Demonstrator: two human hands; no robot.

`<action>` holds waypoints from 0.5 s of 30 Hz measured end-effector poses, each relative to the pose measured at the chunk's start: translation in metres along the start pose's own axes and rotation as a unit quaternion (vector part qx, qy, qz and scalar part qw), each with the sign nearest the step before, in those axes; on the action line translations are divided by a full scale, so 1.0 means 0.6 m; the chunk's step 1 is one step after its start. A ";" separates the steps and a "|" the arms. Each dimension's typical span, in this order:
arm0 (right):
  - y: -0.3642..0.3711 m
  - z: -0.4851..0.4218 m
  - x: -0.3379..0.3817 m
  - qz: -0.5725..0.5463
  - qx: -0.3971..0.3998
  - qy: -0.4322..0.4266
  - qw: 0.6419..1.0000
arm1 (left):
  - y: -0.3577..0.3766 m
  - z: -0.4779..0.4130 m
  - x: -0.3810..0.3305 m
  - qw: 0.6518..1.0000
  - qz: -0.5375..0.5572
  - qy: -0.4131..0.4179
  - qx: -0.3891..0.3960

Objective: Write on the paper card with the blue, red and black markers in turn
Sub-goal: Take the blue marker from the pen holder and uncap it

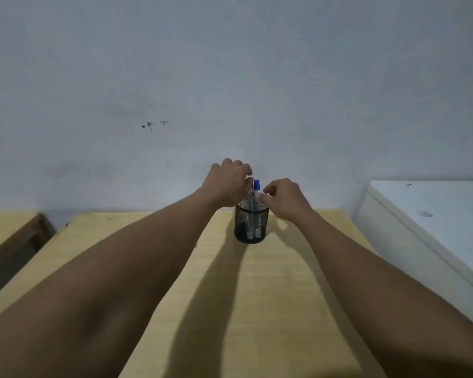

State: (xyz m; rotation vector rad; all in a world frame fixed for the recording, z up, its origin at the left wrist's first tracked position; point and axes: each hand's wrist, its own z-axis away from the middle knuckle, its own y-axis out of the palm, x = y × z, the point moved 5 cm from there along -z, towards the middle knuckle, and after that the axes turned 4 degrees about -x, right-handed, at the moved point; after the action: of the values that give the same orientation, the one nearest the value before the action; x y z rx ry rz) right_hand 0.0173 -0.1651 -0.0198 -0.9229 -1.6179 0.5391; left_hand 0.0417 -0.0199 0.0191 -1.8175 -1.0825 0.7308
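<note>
A round black wire-mesh pen cup (251,225) stands upright near the far edge of a pale yellow wooden table (257,296), and everything else gathers around it. Inside the cup stand markers with pale barrels; the blue-capped marker (256,186) rises above the rim, upright, and at least one more marker (249,199) leans just left of it, its cap hidden by a hand, so its colour cannot be told. The left hand (225,184) hangs over the cup's left rim, fingers curled downward and bunched at the top of that hidden marker; whether they actually pinch it cannot be told. The right hand (284,199) sits just right of the cup, thumb and forefinger drawn close together beside the blue-capped marker's barrel at rim height, the other fingers folded; contact is unclear. No paper card shows. A white cabinet (434,214) stands well right of the cup, and a grey-white wall (230,77) rises behind it.
</note>
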 end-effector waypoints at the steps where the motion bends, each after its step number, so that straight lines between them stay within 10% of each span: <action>1: 0.006 -0.011 -0.002 -0.009 0.006 0.009 1.000 | 0.010 -0.012 0.000 1.000 0.003 -0.003 0.014; 15: 0.006 -0.016 0.001 -0.069 0.011 0.005 0.998 | 0.030 -0.059 -0.019 0.993 0.093 -0.060 0.033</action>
State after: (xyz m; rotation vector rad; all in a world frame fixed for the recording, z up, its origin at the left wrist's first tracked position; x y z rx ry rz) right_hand 0.0277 -0.1639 -0.0195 -0.7900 -1.6493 0.4560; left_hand 0.0724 -0.0478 0.0194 -1.8542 -0.9618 0.9858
